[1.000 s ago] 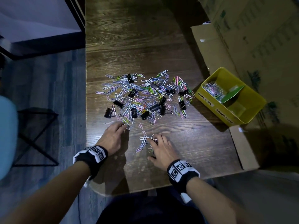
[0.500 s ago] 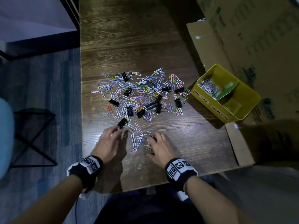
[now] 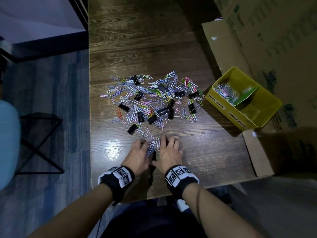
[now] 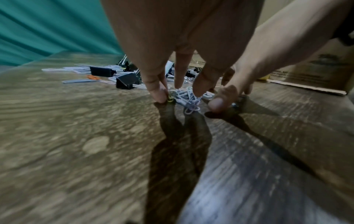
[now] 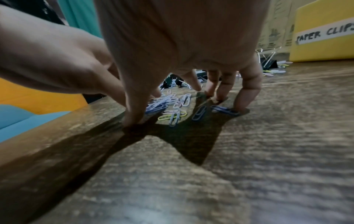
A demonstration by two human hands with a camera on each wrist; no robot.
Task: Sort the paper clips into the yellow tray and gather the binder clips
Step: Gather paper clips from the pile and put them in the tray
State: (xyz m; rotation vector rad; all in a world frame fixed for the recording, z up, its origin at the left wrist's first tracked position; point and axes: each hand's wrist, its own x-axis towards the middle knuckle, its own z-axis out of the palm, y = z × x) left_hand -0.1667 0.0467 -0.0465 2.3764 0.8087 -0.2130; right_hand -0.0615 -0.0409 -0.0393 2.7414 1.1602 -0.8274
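Far left off the table there was a blue chair [image 3: 7, 143] and a black stool [image 3: 39, 143] on the floor, nothing touching them. The wood table [image 3: 137, 40] took up the middle. The big pile [image 3: 151, 98] of coloured paper clips mixed with black binder clips sat mid-table, spread wide, with one binder clip [image 3: 132, 129] a bit loose on its near-left edge. Just near of that pile both hands were down on the table side by side, raking a small bunch [image 3: 153, 145] of paper clips between them. The left hand [image 3: 138, 155] had its fingers spread and bent down, tips on the wood, thumb planted near the bunch; from the left wrist view the fingertips [image 4: 160, 94] were pressing at the edge of the clips [image 4: 189, 98], more corralling than pinching. Couldn't see anything actually gripped. The right hand [image 3: 169, 152] was about the same, fingers arched with tips on the table; in the right wrist view its thumb [image 5: 134, 115] sat just left of a few loose clips [image 5: 176, 113] and a blue one [image 5: 225, 109] lay right by the little finger. So both hands were loose and open-ish, touching clips, not holding any. Over on the right, well apart from the hands, the yellow tray [image 3: 223, 103] sat at the table edge just beside the pile, against a cardboard box [image 3: 257, 40]. Its far-left compartment, labelled PAPER CLIPS, already had a heap of clips [image 3: 224, 91] in it. A green divider [image 3: 245, 97] split the tray, and the BINDER CLIPS side was too dim to tell.
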